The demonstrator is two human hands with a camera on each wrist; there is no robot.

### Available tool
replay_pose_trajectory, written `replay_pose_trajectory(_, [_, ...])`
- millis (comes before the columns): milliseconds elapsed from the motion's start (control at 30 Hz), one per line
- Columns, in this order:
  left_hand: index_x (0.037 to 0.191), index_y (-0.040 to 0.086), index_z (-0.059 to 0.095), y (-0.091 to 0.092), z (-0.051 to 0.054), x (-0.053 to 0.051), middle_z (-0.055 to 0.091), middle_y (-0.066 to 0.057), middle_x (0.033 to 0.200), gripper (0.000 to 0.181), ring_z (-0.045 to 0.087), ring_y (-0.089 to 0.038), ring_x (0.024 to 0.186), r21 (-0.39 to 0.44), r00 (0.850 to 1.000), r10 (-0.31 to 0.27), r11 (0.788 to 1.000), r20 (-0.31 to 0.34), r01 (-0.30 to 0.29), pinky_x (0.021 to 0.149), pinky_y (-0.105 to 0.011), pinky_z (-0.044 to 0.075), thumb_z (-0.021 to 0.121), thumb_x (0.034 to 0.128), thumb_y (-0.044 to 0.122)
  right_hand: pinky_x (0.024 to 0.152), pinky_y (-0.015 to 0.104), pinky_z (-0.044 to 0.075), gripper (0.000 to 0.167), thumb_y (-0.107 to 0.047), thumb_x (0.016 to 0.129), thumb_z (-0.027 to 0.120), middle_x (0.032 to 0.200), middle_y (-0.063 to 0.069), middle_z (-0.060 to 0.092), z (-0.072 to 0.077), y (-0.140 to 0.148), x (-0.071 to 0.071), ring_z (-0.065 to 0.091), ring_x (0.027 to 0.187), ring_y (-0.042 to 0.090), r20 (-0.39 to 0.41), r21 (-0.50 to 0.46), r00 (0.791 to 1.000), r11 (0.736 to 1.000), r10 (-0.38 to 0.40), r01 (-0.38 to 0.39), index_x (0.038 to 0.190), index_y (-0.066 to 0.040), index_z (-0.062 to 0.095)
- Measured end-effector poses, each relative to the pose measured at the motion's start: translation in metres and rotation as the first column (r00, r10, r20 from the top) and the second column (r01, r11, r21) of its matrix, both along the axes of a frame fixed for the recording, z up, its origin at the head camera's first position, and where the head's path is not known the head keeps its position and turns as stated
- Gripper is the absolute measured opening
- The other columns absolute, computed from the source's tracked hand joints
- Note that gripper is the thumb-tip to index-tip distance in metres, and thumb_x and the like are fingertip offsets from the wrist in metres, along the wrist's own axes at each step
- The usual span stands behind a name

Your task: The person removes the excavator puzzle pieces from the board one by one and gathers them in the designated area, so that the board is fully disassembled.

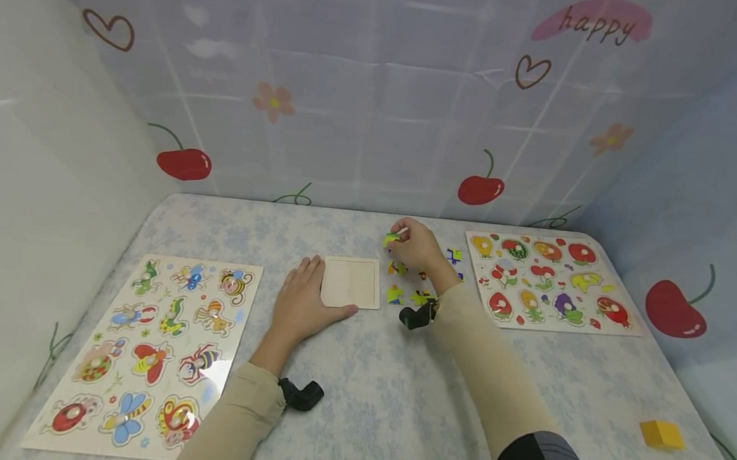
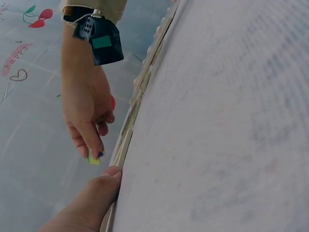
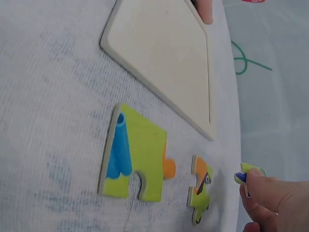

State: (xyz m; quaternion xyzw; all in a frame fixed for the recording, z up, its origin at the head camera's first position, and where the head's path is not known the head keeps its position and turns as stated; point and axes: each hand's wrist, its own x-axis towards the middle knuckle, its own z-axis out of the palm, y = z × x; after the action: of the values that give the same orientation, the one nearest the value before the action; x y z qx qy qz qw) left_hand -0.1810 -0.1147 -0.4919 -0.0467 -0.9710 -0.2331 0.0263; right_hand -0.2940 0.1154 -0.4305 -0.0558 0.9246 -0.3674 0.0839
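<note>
A shallow, pale wooden puzzle tray (image 1: 351, 284) lies flat on the table with nothing in it. My left hand (image 1: 304, 300) rests at its left side, fingers straight, thumb along the near edge; the left wrist view shows the thumb (image 2: 99, 195) against the tray's rim. Just beyond the tray's right side, my right hand (image 1: 419, 247) pinches a green jigsaw piece (image 1: 391, 238) with a blue part, held above the table. Below that hand lie several loose jigsaw pieces, among them a green one with blue and orange (image 3: 145, 145) and a smaller-looking green and orange one (image 3: 200, 183).
An insect picture board (image 1: 165, 344) lies at the left. A fruit and vegetable board (image 1: 542, 283) is at the back right, beside the loose pieces. A yellow block (image 1: 661, 435) sits near the right edge. A printed curtain (image 1: 363, 117) hangs behind the table.
</note>
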Motion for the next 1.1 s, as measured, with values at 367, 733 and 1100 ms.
replay_pose_trajectory(367, [0.158, 0.006, 0.024, -0.001, -0.001, 0.0, 0.023, -0.008, 0.166, 0.126, 0.014, -0.026, 0.156, -0.001, 1.0, -0.001, 1.0, -0.003, 0.001, 0.127, -0.046, 0.016, 0.059, 0.0679, 0.088, 0.073, 0.036, 0.046, 0.023, -0.023, 0.095, 0.068, 0.099, 0.006, 0.061, -0.009, 0.008, -0.003, 0.053, 0.088, 0.025, -0.043, 0.159, 0.998, 0.986, -0.034, 0.041, 0.116, -0.015, 0.06])
replay_pose_trajectory(733, [0.157, 0.004, 0.024, 0.0, -0.001, -0.003, 0.024, -0.01, 0.165, 0.125, 0.016, -0.028, 0.155, -0.013, 1.0, -0.016, 1.0, -0.016, 0.016, 0.127, -0.046, 0.016, 0.059, 0.069, 0.087, 0.092, 0.048, 0.048, 0.028, -0.029, 0.094, 0.069, 0.115, 0.007, 0.066, -0.012, 0.003, -0.002, 0.051, 0.112, 0.033, -0.172, 0.41, 0.985, 0.91, 0.004, 0.068, 0.119, -0.017, 0.066])
replay_pose_trajectory(1100, [0.157, 0.004, 0.023, -0.002, -0.001, -0.003, 0.024, -0.011, 0.165, 0.126, 0.015, -0.028, 0.155, -0.01, 1.0, -0.016, 1.0, -0.005, 0.016, 0.127, -0.046, 0.016, 0.059, 0.0695, 0.087, 0.09, 0.047, 0.052, 0.034, -0.034, 0.101, 0.056, 0.123, 0.009, 0.063, 0.004, -0.005, 0.03, 0.053, 0.116, 0.032, -0.242, 0.291, 0.97, 0.955, 0.015, 0.058, 0.129, -0.016, 0.061])
